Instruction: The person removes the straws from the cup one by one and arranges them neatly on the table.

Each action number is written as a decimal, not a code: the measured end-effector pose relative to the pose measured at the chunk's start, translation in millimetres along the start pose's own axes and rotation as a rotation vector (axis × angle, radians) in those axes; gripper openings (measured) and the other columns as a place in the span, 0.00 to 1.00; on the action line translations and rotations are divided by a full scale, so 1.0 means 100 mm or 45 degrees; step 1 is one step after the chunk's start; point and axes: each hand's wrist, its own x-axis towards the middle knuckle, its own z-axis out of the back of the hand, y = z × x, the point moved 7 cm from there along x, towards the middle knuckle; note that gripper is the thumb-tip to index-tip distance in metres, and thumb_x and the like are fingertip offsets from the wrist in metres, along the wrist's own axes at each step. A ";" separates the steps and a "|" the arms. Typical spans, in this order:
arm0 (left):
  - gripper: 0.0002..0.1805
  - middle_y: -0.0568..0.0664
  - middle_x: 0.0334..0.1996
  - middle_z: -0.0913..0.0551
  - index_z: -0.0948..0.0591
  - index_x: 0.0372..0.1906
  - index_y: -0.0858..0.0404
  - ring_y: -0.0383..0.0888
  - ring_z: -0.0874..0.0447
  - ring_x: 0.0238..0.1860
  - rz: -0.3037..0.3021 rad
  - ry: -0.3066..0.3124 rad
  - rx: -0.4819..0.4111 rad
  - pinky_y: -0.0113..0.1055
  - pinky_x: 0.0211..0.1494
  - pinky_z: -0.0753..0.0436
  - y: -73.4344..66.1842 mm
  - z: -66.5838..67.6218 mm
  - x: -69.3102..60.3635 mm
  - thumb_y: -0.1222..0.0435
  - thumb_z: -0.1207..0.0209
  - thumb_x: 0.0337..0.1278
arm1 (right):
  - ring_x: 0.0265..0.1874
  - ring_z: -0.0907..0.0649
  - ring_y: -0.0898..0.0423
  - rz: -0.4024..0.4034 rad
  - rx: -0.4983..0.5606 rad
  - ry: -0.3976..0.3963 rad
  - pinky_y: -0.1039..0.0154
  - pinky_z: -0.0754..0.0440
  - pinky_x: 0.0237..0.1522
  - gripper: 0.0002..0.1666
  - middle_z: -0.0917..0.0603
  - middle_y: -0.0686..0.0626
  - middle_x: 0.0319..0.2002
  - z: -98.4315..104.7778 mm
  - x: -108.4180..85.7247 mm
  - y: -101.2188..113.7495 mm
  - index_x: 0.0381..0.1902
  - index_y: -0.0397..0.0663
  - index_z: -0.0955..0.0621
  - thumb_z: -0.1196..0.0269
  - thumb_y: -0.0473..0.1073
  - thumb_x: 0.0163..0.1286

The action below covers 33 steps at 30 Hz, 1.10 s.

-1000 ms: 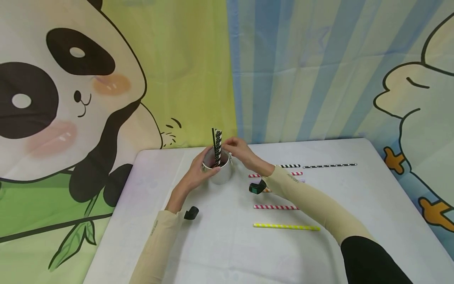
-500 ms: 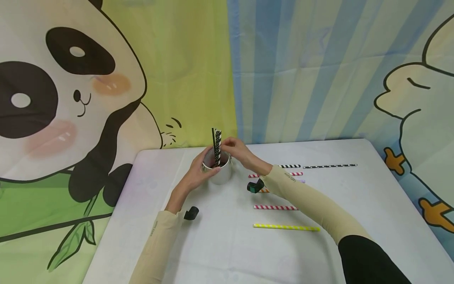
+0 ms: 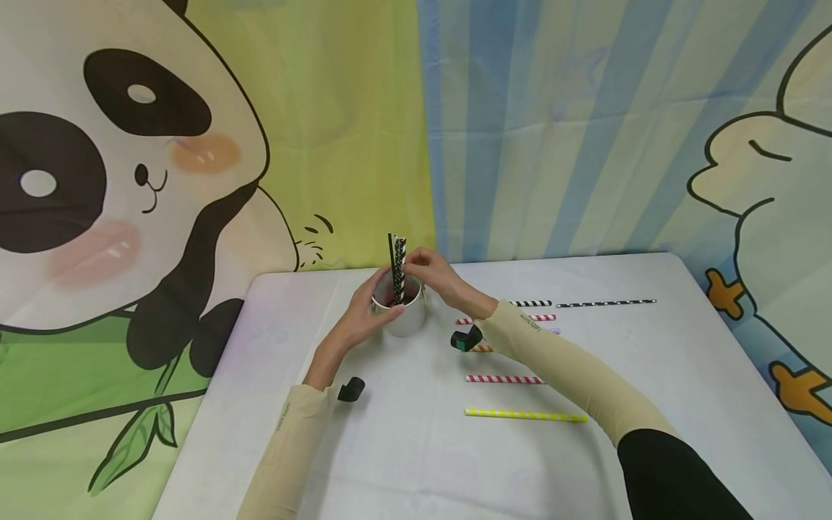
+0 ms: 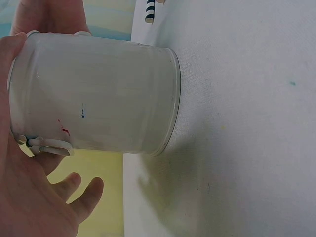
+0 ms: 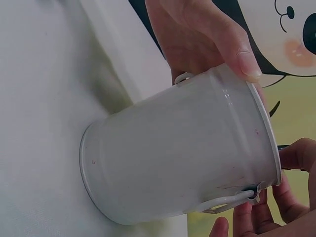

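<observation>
The right hand (image 3: 443, 280) has shifted slightly left since a second ago, from the white pail (image 3: 406, 326)'s right rim to the black-and-white straws (image 3: 399, 278) standing inside; whether its fingertips pinch one cannot be told. The left hand (image 3: 360, 314) grips the pail's left side, thumb at the near rim. Smooth-walled and tapered, the pail carries a small looped handle (image 5: 234, 198).

Staged work area, room type indeterminate. A panda-print backdrop (image 3: 214, 180) hangs beyond the left hand (image 3: 364, 310), a blue-striped backdrop (image 3: 559, 144) beyond the right hand (image 3: 445, 278), a white worktop (image 3: 403, 455) below both.
</observation>
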 end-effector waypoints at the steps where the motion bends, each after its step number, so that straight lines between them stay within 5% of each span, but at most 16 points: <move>1: 0.47 0.47 0.78 0.42 0.48 0.80 0.42 0.50 0.44 0.78 0.008 0.001 0.002 0.59 0.76 0.41 0.00 0.00 0.00 0.48 0.36 0.62 | 0.42 0.26 0.56 -0.009 0.000 0.000 0.63 0.30 0.43 0.10 0.20 0.53 0.41 0.00 0.00 -0.01 0.43 0.43 0.21 0.38 0.43 0.69; 7: 0.47 0.47 0.79 0.43 0.48 0.80 0.40 0.51 0.45 0.79 0.023 -0.001 0.011 0.60 0.76 0.41 0.01 0.00 -0.01 0.47 0.36 0.62 | 0.41 0.27 0.56 -0.030 0.029 0.024 0.60 0.30 0.44 0.09 0.22 0.53 0.41 0.01 -0.01 -0.03 0.43 0.44 0.21 0.39 0.44 0.71; 21: 0.46 0.48 0.78 0.40 0.46 0.79 0.42 0.50 0.42 0.77 0.003 -0.013 0.008 0.57 0.77 0.40 0.01 0.01 0.01 0.49 0.34 0.61 | 0.48 0.24 0.54 -0.006 0.109 0.045 0.41 0.30 0.65 0.06 0.23 0.53 0.40 0.06 -0.06 0.04 0.37 0.49 0.25 0.41 0.44 0.71; 33: 0.48 0.48 0.78 0.41 0.46 0.80 0.43 0.51 0.44 0.78 0.034 -0.019 0.028 0.57 0.77 0.42 0.02 0.01 0.00 0.48 0.34 0.60 | 0.49 0.24 0.53 0.007 0.161 -0.001 0.38 0.30 0.67 0.06 0.23 0.53 0.40 0.11 -0.05 0.08 0.34 0.50 0.26 0.41 0.44 0.67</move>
